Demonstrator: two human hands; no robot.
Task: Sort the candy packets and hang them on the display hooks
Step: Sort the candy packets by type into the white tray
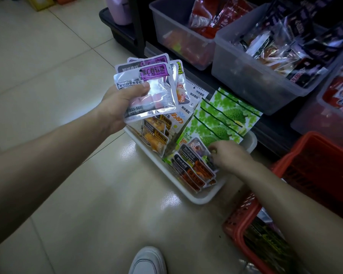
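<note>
My left hand (120, 104) grips a fanned stack of purple-labelled candy packets (151, 89) above the floor, thumb pressed on the top one. Below it a white tray (188, 192) on the floor holds orange packets (155, 133), green durian packets (224, 117) and dark red-orange packets (194, 169). My right hand (229, 156) reaches into the tray and pinches a small dark packet (198, 148) lying on top of the dark pile. No display hooks are in view.
Clear plastic bins (251, 80) of red and dark snack packets stand on a low black shelf at the top right. A red basket (309, 165) with packets sits at the right. A white shoe (149, 262) shows at the bottom. Tiled floor spreads to the left.
</note>
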